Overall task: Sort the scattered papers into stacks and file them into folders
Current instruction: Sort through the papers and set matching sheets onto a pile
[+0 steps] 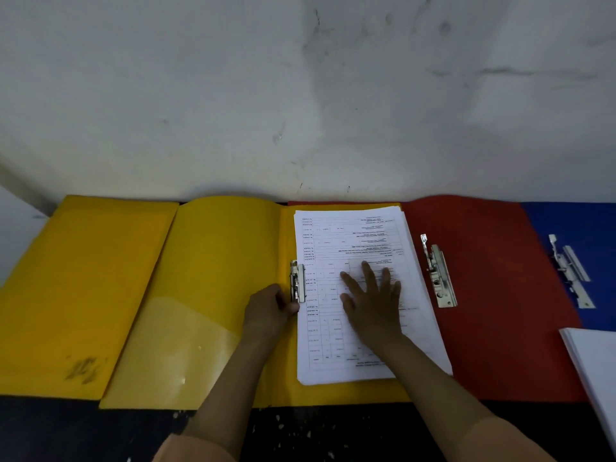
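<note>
An open yellow folder [216,278] lies in the middle of the table. A stack of printed papers [336,241] lies on its right half. My right hand [373,301] presses flat on the stack with fingers spread. My left hand [270,311] has curled fingers at the lower end of the folder's metal clip [297,282], which sits over the stack's left edge. An open red folder [493,295] with its own metal clip [438,273] lies to the right, partly under the yellow one.
A second yellow folder [83,288] lies at the left. A blue folder [586,228] with a metal clip [571,270] is at the far right. Another stack of white papers [596,368] sits at the right edge. A grey wall stands right behind the folders.
</note>
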